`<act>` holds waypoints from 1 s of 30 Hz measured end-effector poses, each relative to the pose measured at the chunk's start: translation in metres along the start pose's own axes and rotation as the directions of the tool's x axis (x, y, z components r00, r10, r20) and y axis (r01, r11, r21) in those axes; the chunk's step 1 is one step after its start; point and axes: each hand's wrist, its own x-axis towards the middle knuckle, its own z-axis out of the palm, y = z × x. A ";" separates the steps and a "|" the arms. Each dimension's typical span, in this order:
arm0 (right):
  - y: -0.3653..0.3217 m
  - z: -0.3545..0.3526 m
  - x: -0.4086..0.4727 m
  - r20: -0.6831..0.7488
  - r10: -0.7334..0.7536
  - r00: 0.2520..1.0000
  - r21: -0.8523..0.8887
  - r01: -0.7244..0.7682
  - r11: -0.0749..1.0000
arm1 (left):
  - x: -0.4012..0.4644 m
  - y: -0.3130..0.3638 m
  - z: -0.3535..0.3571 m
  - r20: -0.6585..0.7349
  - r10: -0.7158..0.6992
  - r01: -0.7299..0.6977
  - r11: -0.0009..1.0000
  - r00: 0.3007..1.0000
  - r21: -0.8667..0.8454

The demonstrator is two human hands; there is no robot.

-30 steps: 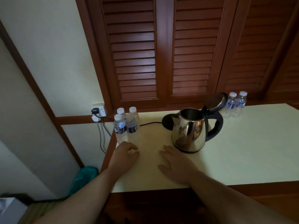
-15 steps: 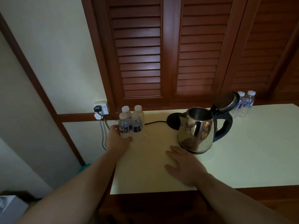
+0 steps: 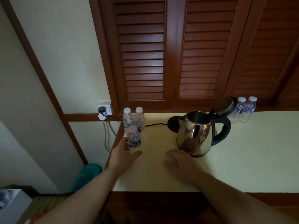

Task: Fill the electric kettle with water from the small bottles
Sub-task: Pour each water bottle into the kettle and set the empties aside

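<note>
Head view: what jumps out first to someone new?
The steel kettle stands mid-table with its lid flipped open, the right hand flat on the table just in front of it. At the table's left edge the left hand grips a small bottle, three more bottles behind it. Two further bottles stand behind the kettle.

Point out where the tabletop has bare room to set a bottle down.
Bare: the cream tabletop right of the steel electric kettle, and between the left hand and right hand. Crowded: the back-left corner with clear small bottles.
</note>
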 end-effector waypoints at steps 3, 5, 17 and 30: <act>-0.007 -0.019 0.001 -0.145 -0.004 0.989 0.205 0.034 0.978 | -0.019 0.017 0.019 0.118 0.017 -0.016 1.000 0.993 -0.010; -0.015 -0.038 0.003 -0.216 -0.048 0.975 0.221 0.097 0.970 | -0.026 0.027 0.033 0.182 0.061 -0.055 0.998 0.981 -0.035; -0.056 -0.110 0.017 -0.079 -0.229 0.970 -0.107 0.220 0.970 | -0.039 0.056 0.062 0.292 0.141 -0.108 0.986 0.946 -0.127; -0.081 -0.141 0.026 0.199 -0.183 0.963 -0.352 0.244 0.904 | -0.040 0.057 0.059 0.323 0.163 -0.130 0.984 0.932 -0.122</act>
